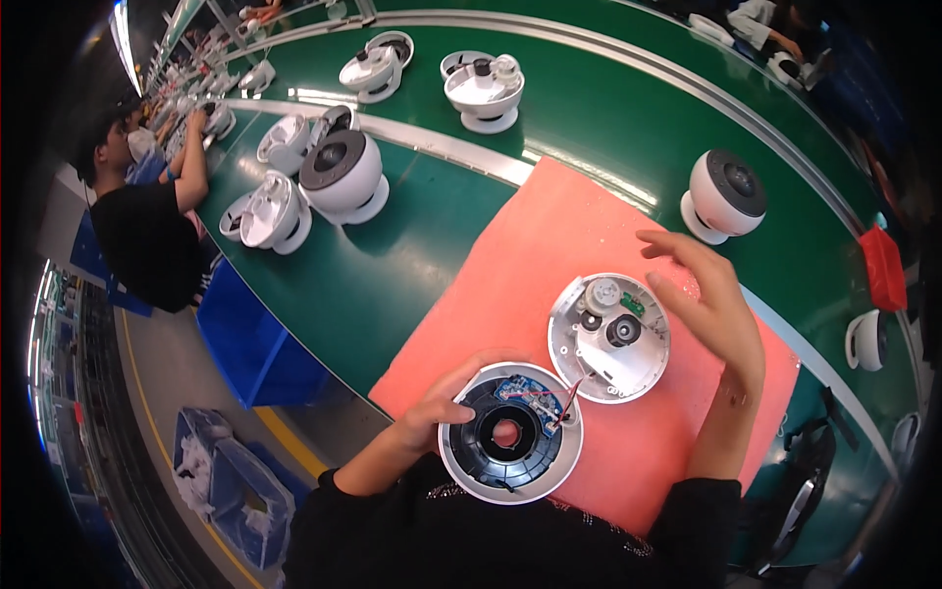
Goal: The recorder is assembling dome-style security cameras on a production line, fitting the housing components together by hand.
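My left hand (pixel 424 416) grips the rim of a round white housing half (pixel 478 461), tilted up at the mat's near edge. Inside it are a black ribbed cone with a round middle opening and a blue circuit board (pixel 531 398). Thin red and dark wires (pixel 572 395) run from the board toward a second white housing half (pixel 601 365). That half lies open side up on the pink mat (pixel 510 275), showing a motor-like disc, a black round part and a small green board. Beside it, my right hand (pixel 708 304) hovers open with fingers spread and nothing in them.
Finished-looking white round device (pixel 728 196) stands on the green belt beyond the mat. Several similar units, some opened (pixel 275 213), stand at left and far back. A blue bin (pixel 250 334) sits below the table's left edge. A co-worker (pixel 147 221) works at far left.
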Available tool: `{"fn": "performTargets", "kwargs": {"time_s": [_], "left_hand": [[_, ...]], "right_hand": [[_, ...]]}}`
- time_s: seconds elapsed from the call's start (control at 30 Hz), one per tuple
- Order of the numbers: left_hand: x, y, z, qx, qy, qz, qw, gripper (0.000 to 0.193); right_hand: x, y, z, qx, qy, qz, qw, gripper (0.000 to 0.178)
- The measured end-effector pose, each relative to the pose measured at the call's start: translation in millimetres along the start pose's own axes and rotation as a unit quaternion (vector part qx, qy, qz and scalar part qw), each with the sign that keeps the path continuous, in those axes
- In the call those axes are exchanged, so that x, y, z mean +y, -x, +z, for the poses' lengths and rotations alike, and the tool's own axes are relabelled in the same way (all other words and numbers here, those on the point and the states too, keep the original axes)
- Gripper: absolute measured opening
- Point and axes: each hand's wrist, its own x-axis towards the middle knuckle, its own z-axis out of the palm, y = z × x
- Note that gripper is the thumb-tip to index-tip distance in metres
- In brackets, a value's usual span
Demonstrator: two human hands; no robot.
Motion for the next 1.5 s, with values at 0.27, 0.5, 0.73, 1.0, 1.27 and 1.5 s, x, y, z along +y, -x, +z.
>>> {"fn": "performTargets", "kwargs": {"time_s": [0.27, 0.5, 0.73, 1.0, 1.27, 1.5], "left_hand": [[0.9, 4.8, 19.3, 0.023, 0.085, -0.040, 0.995, 0.065], [4.2, 7.6, 6.0, 0.042, -0.318, 0.079, 0.944, 0.037], [16.3, -56.5, 23.3, -0.051, -0.662, 0.352, 0.660, 0.045], [14.9, -56.6, 16.8, -0.040, -0.691, 0.287, 0.662, 0.031], [13.7, -45.7, 19.4, 0.125, -0.518, 0.259, 0.805, 0.011], [29.3, -45.4, 39.4, 0.112, -0.562, 0.259, 0.778, 0.026]], "right_hand": [[-90.1, 90.8, 79.8, -0.096, 0.191, -0.363, 0.907, 0.035], [-78.5, 96.1, 10.0, -0.129, 0.088, -0.168, 0.973, 0.030], [-51.2, 90.3, -23.7, -0.124, -0.103, -0.151, 0.975, 0.040], [-19.7, 63.6, -11.3, -0.078, -0.341, 0.116, 0.929, 0.046], [12.9, 34.4, -16.7, -0.142, -0.401, 0.214, 0.879, 0.041], [9.5, 15.1, -10.8, -0.192, -0.367, 0.138, 0.900, 0.041]]}}
